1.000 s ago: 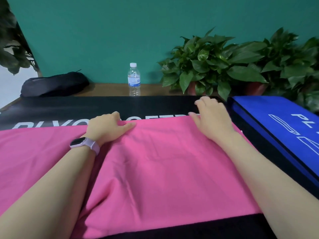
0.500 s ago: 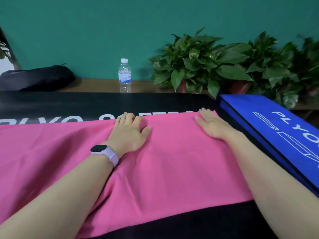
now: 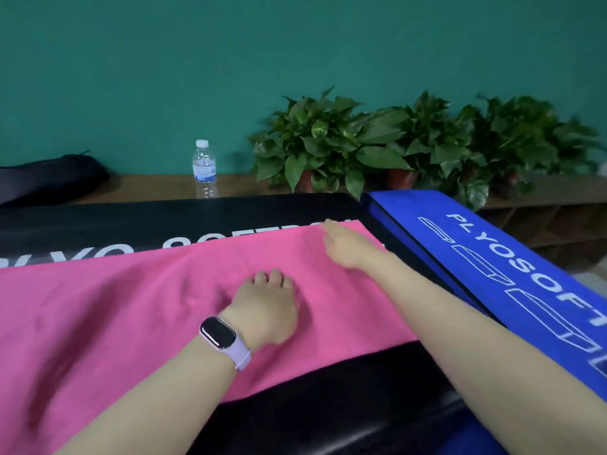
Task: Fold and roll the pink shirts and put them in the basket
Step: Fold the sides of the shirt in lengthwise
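Observation:
A pink shirt [image 3: 115, 310] lies spread flat on a black mat [image 3: 184, 218], reaching from the left edge of view to the mat's right side. My left hand [image 3: 266, 307], with a watch on its wrist, rests on the middle of the shirt with fingers curled down into the cloth. My right hand [image 3: 345, 244] lies at the shirt's far right corner, blurred, fingers on the fabric edge. No basket is in view.
A blue mat [image 3: 512, 267] with white lettering lies to the right of the black one. Behind, on a wooden ledge, stand a water bottle [image 3: 204, 165], potted plants [image 3: 331, 142] and a dark bag [image 3: 49, 175] at the far left.
My left hand has slid from the shirt's far edge toward me and to the right, onto its middle. My right hand stayed at the far right corner. The view swung right.

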